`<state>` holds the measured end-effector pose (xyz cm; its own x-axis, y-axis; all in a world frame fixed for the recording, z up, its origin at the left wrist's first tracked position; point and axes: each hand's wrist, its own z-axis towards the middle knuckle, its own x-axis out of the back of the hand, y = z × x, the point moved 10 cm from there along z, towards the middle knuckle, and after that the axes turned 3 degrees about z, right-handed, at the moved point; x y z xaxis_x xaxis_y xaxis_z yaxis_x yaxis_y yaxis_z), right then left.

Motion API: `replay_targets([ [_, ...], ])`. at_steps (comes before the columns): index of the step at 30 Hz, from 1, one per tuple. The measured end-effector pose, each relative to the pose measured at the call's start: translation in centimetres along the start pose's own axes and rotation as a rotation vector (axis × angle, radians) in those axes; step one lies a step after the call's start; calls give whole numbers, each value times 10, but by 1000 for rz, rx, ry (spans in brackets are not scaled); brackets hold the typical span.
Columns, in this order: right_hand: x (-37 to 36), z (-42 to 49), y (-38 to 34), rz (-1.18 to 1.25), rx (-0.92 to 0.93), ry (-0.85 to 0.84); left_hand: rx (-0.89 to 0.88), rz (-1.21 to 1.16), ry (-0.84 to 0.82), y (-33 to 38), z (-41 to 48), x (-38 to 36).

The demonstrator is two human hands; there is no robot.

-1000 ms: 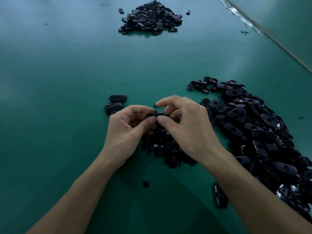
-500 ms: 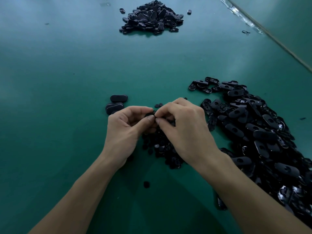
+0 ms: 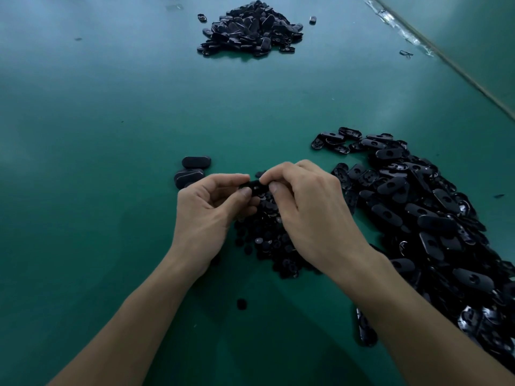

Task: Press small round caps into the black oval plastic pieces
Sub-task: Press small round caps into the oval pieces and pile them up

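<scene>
— What is being held?
— One black oval piece [image 3: 250, 185] is held in the middle, just above the worktop [image 3: 97, 162]. One end is pinched by the left hand [image 3: 207, 215], with the thumb and fingers curled round it. The other end is gripped by the right hand [image 3: 309, 215], with its fingertips bent down onto the piece.
— Can a cap be seen in it?
— That cannot be told. Most of the piece is hidden by the fingers.
— What is found under the hands?
— A heap of small round caps [image 3: 264, 240] is spread there, and part of it is covered by the right hand. One lone cap [image 3: 242, 304] is seen by itself, nearer the person, between the two arms.
— And at the sides?
— A few oval pieces [image 3: 192, 169] are laid close together just left of the left hand. A big pile [image 3: 418, 213] of oval pieces is heaped on the right, and a hole can be seen in many of them. A far pile [image 3: 250, 29] is seen well apart at the back.
— What is it all laid on?
— A green worktop is used. A pale strip [image 3: 404, 29] is seen along its back right edge.
</scene>
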<state>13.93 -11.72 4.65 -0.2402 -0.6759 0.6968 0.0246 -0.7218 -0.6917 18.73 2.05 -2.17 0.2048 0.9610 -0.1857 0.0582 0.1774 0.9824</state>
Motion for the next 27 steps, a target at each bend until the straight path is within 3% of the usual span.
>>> replay_targets([
  [10, 2, 0, 10, 130, -75, 6, -31, 25, -28, 4, -3, -4],
  [27, -3, 3, 18, 138, -153, -35, -65, 87, -73, 4, -3, -6],
])
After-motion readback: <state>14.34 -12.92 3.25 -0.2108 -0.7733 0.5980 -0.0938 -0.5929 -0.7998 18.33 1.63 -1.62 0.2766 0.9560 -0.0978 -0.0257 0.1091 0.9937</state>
